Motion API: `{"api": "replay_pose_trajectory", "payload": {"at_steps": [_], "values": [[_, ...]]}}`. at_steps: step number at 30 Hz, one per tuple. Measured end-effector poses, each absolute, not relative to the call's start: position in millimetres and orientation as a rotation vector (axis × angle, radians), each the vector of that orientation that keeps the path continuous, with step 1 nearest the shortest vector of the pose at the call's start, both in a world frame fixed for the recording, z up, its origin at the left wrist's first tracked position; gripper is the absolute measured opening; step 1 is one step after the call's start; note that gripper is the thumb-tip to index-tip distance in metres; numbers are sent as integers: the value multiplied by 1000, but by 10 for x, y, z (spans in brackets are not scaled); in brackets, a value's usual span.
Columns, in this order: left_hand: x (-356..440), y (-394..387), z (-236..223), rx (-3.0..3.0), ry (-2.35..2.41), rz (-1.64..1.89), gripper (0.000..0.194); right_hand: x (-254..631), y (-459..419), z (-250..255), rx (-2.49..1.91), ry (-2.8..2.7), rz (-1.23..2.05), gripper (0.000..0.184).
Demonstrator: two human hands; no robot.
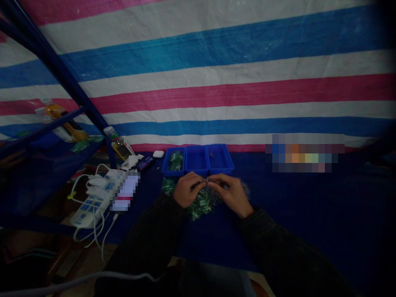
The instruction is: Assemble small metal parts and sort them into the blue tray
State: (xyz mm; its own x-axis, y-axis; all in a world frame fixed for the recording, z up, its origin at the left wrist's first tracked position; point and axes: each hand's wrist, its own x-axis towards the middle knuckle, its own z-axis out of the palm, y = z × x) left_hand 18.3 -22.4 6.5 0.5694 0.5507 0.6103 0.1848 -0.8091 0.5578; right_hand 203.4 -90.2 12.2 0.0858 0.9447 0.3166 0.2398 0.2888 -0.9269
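My left hand [188,189] and my right hand [231,193] meet fingertip to fingertip, both pinching a small shiny piece [206,180] whose kind is too small and dim to make out. Beneath them lies a pile of small green plastic packets [201,206], partly covered by my left hand. Some clear plastic film [246,189] shows behind my right hand. Just beyond the hands stand three joined blue trays [196,171]. The left one holds green packets [175,160], and a tiny item [211,154] lies in the right one.
On the left are a white power strip [89,208] with tangled cables, a blurred-out phone [126,192], crumpled tissue [131,161], a drink bottle [119,143] and a white case [158,154]. A blue metal frame [69,84] rises there. Pixelated items [305,153] stand back right, before a striped sheet [216,95].
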Motion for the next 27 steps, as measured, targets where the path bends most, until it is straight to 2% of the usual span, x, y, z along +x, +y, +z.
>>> {"api": "replay_pose_trajectory", "payload": {"at_steps": [7,15,23,25,27], "values": [[174,-246,66,2373,620,1059,17,2056,-896,75,-1241,-1381,676,25],[179,-278,80,2367,714,1049,19,2012,-888,47,-1240,-1391,836,27],[172,-281,63,2304,840,1123,18,2025,-972,219,-1280,-1359,347,21],[165,-276,52,2305,827,1143,19,1899,-1116,420,-1221,-1323,431,21],[160,-273,44,2310,818,1157,19,1692,-1345,720,-1001,-1356,715,26]]}}
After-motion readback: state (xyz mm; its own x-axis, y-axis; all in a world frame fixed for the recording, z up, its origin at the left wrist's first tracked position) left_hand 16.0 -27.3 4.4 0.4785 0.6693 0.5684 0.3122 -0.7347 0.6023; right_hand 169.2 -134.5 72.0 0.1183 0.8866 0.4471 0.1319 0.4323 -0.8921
